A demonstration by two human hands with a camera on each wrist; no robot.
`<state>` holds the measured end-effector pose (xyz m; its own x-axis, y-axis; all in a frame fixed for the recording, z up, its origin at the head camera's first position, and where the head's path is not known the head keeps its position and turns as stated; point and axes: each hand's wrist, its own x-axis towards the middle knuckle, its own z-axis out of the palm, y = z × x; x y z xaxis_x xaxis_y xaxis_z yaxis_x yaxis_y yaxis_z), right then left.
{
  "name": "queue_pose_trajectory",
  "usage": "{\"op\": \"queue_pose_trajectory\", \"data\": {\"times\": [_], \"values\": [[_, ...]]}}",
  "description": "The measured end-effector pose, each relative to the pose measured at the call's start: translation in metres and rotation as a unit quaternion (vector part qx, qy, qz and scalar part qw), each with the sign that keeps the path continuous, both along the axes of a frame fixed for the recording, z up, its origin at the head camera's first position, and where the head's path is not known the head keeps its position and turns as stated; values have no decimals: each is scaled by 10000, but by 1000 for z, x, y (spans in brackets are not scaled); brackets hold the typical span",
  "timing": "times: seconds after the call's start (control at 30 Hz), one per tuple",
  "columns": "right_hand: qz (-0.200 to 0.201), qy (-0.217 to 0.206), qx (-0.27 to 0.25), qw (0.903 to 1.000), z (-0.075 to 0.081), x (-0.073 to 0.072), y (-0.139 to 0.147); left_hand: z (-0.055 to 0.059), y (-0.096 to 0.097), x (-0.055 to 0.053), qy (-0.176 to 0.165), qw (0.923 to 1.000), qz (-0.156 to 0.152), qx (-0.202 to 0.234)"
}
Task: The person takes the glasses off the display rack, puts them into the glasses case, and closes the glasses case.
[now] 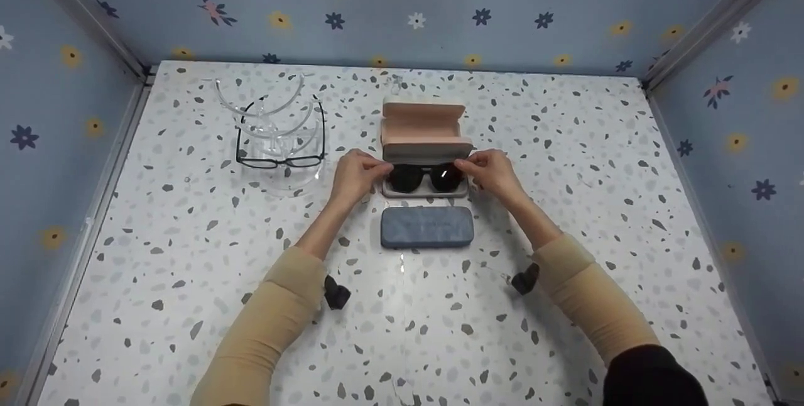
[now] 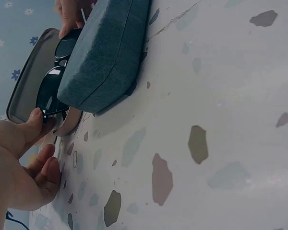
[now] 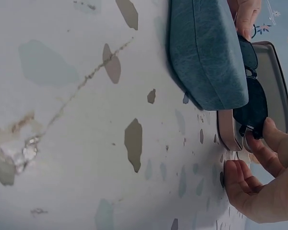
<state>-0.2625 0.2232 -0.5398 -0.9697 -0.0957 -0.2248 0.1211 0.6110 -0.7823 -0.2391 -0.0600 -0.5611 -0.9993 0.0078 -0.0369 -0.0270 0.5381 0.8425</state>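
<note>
Dark-lensed sunglasses (image 1: 426,178) are held at both ends, low over an open glasses case with a grey lining (image 1: 411,154) and a pale pink outside. My left hand (image 1: 355,176) pinches their left corner between thumb and forefinger. At the opposite corner my right hand (image 1: 496,173) has the same pinch; its thumb (image 3: 273,132) shows on the frame in the right wrist view. Both hands' other fingers curl loosely beside the case. A closed blue case (image 1: 427,227) lies just in front and hides part of the sunglasses in both wrist views.
Behind the sunglasses stands another open case with a peach lining (image 1: 421,123). To the left, black-rimmed eyeglasses (image 1: 276,162) sit on a clear plastic display stand (image 1: 264,110). Flower-patterned panels (image 1: 402,10) border the speckled white table (image 1: 597,330).
</note>
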Motion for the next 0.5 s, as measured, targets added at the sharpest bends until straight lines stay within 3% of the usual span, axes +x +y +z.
{"op": "queue_pose_trajectory", "data": {"times": [0.23,0.5], "values": [[30,-27,-123,9999,0,-1,1,0,1,-1,-104,9998,74,-119],[38,-24,-135,9999,-5,-5,3,-3,1,-3,42,9998,131,-125]]}}
